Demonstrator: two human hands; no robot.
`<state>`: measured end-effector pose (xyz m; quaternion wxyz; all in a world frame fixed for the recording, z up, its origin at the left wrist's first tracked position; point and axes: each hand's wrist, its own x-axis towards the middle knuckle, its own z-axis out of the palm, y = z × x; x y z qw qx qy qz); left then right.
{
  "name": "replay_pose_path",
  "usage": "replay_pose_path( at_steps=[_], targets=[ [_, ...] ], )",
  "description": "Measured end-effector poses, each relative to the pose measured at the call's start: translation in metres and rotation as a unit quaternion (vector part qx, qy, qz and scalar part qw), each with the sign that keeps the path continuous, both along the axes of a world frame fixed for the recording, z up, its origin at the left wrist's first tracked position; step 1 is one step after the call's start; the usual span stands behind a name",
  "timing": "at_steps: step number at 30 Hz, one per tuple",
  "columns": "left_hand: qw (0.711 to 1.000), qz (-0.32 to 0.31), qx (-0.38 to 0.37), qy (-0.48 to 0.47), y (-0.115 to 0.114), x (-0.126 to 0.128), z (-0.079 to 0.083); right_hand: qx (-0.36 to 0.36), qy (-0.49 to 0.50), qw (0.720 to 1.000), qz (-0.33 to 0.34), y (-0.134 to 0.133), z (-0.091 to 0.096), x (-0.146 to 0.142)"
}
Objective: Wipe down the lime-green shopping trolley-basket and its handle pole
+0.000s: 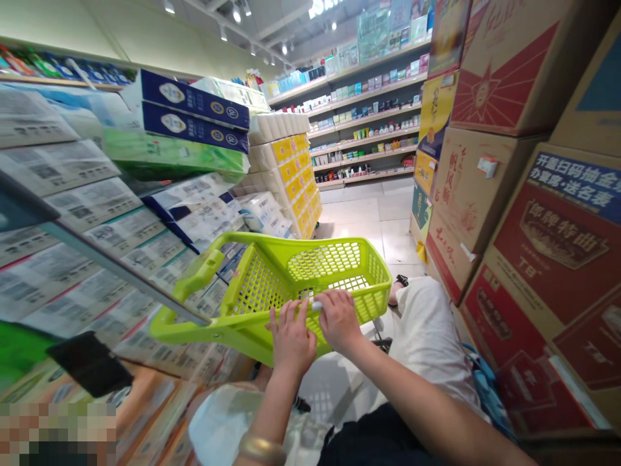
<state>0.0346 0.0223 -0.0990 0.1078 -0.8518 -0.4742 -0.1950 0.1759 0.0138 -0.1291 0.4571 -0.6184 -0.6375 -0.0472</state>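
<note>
A lime green plastic shopping basket [272, 272] with a long handle is tilted in front of me, its open top facing me. My left hand [291, 336] rests with its fingers spread on the basket's near rim. My right hand [339, 318] is just beside it on the same rim, fingers curled around a small white item [316, 305] that is mostly hidden. A gold bangle sits on my left wrist. My knee in white cloth [427, 323] is raised to the right of the basket.
Stacked packs of tissue and paper goods [121, 213] fill the shelves on the left. Tall stacks of red and brown cardboard cartons [524, 194] stand close on the right. A tiled aisle [369, 220] runs ahead to shelves of bottles at the back wall.
</note>
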Motion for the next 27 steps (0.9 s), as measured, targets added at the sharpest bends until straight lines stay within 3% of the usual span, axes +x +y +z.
replay_pose_path(
  at_steps=[2, 5, 9, 12, 16, 22, 24, 27],
  targets=[
    [1.0, -0.004, -0.003, 0.0, 0.0, -0.003, 0.0, 0.008, -0.017, 0.999, 0.029, 0.001, 0.001, -0.007],
    [1.0, -0.006, -0.005, -0.002, -0.001, -0.007, 0.0, 0.014, -0.042, 0.998, 0.038, -0.004, -0.003, 0.012],
    [1.0, -0.001, 0.002, -0.013, -0.002, -0.007, 0.0, 0.016, -0.022, 0.999, -0.029, -0.017, -0.015, 0.063],
    [1.0, -0.001, 0.004, -0.02, -0.003, -0.005, -0.002, 0.013, 0.008, 0.997, -0.076, -0.02, -0.018, 0.082],
    [1.0, 0.001, 0.001, -0.024, -0.003, -0.002, -0.002, 0.01, 0.057, 0.991, -0.122, -0.013, -0.01, 0.059],
    [1.0, 0.013, 0.006, -0.016, -0.005, -0.003, -0.002, 0.0, 0.011, 1.0, 0.011, -0.003, 0.005, -0.005],
    [1.0, 0.012, 0.011, -0.013, -0.004, -0.006, -0.002, -0.003, -0.01, 1.0, 0.03, -0.003, 0.006, -0.007],
    [1.0, 0.005, 0.012, -0.012, -0.003, -0.011, -0.002, -0.012, -0.04, 0.999, 0.035, -0.006, 0.004, 0.012]
  ],
)
